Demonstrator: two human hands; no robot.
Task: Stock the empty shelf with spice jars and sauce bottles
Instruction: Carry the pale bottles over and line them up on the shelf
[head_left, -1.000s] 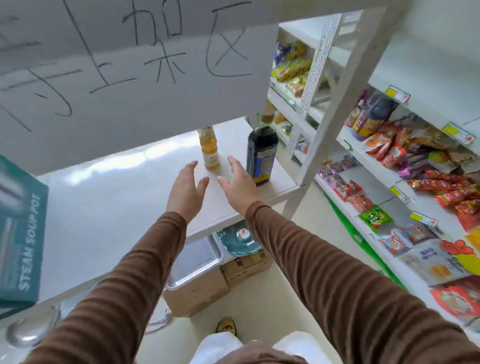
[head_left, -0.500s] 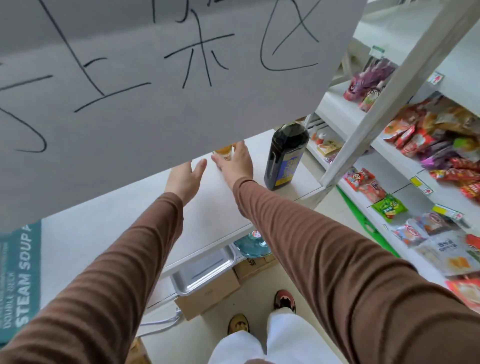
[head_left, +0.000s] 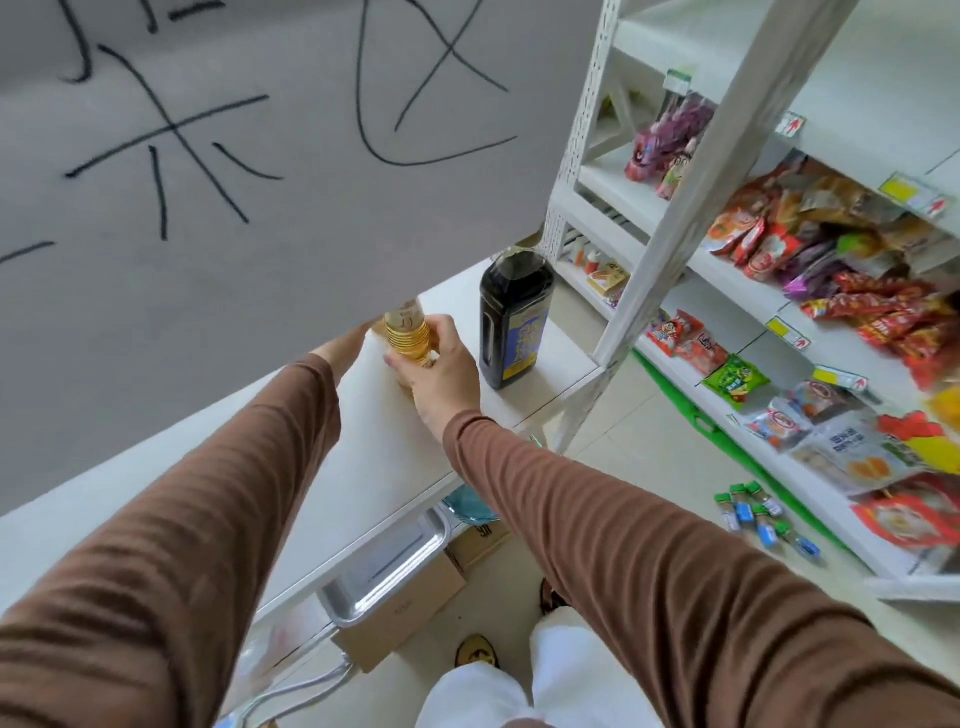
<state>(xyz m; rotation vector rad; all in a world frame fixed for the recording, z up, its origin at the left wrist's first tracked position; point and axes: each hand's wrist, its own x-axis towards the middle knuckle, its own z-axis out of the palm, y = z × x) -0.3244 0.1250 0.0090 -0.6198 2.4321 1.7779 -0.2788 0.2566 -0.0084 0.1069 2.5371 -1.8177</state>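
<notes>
Your right hand has its fingers and thumb curled around the small yellow bottle, at the ribbed middle part. The bottle stands on the white shelf, toward the back and not far from the right end of the board. Its top is hidden behind the hanging paper sign, so I cannot tell what cap it has.

Your left hand lies just beside the bottle on its left. Most of it is behind the sign, so I cannot tell if it is spread or curled.

The bottle looks light and stiff, with clear amber liquid inside, nearly full as far as it shows. The ribs should give a good hold, so I think the middle is the right place to take it. If it is glass it could break, so put it down softly.

The dark sauce bottle stands near the right end of the shelf, just beside your right hand but apart from it. It is tall and full of dark liquid, probably heavy; the grooved side looks the best place to grasp it.

On the floor by the other rack lie several small green-capped jars, not yet stocked.
</notes>
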